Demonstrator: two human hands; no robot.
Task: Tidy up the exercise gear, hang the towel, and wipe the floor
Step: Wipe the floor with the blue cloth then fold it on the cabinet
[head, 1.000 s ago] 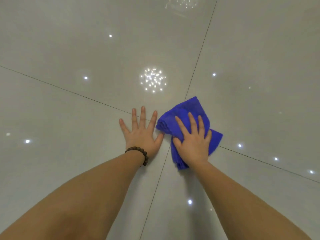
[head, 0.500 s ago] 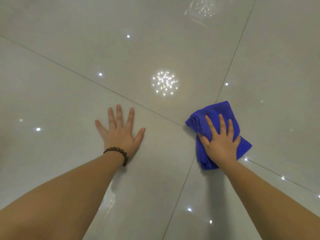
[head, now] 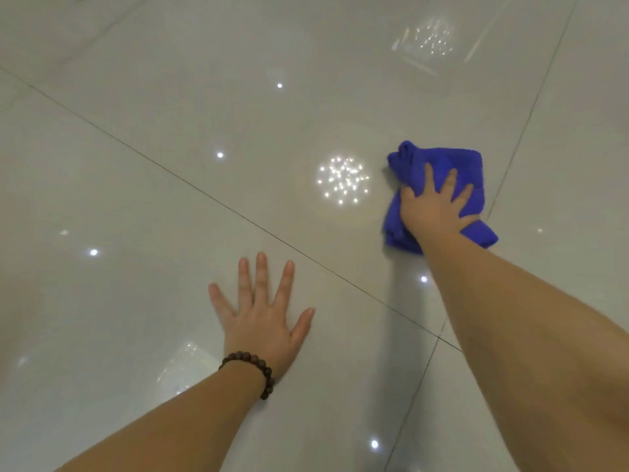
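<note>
The blue microfibre cloth [head: 442,172] lies bunched on the glossy tiled floor [head: 143,206], at about 2 o'clock from the left hand [head: 263,318]. The right hand [head: 434,207] presses it flat, fingers spread straight over the folds rather than pinching, likely so its weight drives the wipe. The left hand, wearing a beaded bracelet [head: 255,367], rests palm-down with 5 digits splayed, apparently bracing the lean.

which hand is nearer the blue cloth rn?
Right. The right hand presses flat on the blue cloth; the left hand rests on bare floor tile, apart from it.
</note>
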